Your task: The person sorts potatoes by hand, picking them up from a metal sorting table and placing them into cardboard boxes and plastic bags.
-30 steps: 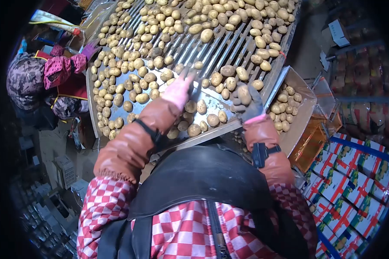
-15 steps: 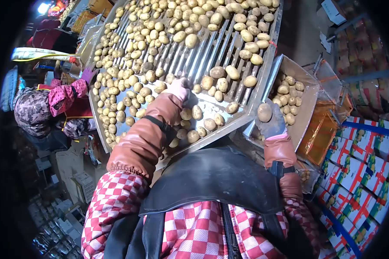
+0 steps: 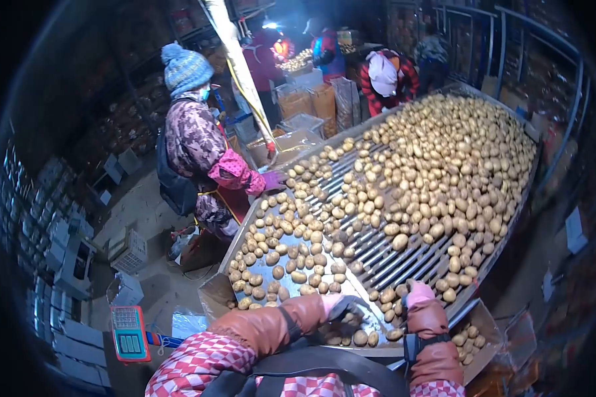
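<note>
My left hand [image 3: 348,308], in a dark glove with a pink cuff, reaches across the near end of the metal sorting table [image 3: 355,286]. Its fingers arch loosely over several potatoes [image 3: 360,338] by the front edge. My right hand [image 3: 418,292] is at the lower end of the slatted bars [image 3: 404,259], beside a small group of potatoes [image 3: 387,299]. Its fingers are mostly hidden behind the back of the hand, so I cannot see whether a potato is in them. Brown sleeve covers are on both my forearms.
A heap of potatoes [image 3: 457,152] covers the table's far part. A co-worker in a knitted hat [image 3: 187,69] stands at the left side, one gloved hand on the rim; another person [image 3: 387,79] bends over the far end. A potato box [image 3: 469,344] is at right, a scale [image 3: 130,334] at left.
My view has swung up and left. My right hand, which held a potato over the box, is now over the bars. My left hand has come back to the table's near edge.
</note>
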Demonstrator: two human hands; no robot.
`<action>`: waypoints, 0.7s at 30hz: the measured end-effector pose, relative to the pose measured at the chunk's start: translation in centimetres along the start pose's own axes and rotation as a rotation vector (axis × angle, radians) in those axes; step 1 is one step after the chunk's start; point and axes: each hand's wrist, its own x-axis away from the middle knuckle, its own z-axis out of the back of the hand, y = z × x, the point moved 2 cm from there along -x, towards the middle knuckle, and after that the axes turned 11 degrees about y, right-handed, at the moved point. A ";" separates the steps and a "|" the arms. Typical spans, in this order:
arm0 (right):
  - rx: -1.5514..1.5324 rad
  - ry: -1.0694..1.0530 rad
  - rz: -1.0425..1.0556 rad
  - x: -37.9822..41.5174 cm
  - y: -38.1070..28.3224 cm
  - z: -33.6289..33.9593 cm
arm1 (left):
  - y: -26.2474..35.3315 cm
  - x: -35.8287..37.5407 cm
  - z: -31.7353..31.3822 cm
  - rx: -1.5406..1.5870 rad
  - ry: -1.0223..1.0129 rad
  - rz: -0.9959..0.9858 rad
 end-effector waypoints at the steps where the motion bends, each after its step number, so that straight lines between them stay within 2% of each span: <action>1: 0.097 -0.062 0.029 -1.2 -0.3 -1.0 | 0.2 1.7 1.1 0.055 -0.028 0.148; 3: 0.205 -0.116 0.056 -3.0 -0.7 -2.3 | -0.3 4.8 2.4 0.366 -0.027 0.596; 6: 0.315 -0.266 0.063 -5.0 -0.7 -3.5 | 0.3 9.2 4.0 0.040 -0.243 0.123; 8: 0.349 -0.327 0.056 -5.2 0.2 -4.8 | 0.4 11.4 4.3 0.094 -0.297 0.242; 10: -0.086 -0.070 -0.070 -4.0 2.1 -4.8 | -0.2 12.9 4.4 0.220 -0.227 0.476; 11: -0.846 -0.150 -0.232 -4.3 4.3 -7.9 | -0.7 13.2 4.6 0.293 -0.153 0.576; 13: -1.511 -0.149 -0.380 1.0 4.9 -5.8 | -1.9 12.8 5.1 0.418 0.026 0.717; 16: -1.866 -0.046 -0.459 9.1 3.5 -2.7 | -3.4 11.4 5.4 0.543 0.205 0.842; 19: -1.952 0.223 -0.517 13.8 3.6 -0.4 | -3.6 8.8 6.4 0.584 0.332 0.923; 21: -1.994 0.420 -0.618 17.2 5.7 -0.2 | -3.4 7.5 6.1 0.496 0.338 0.898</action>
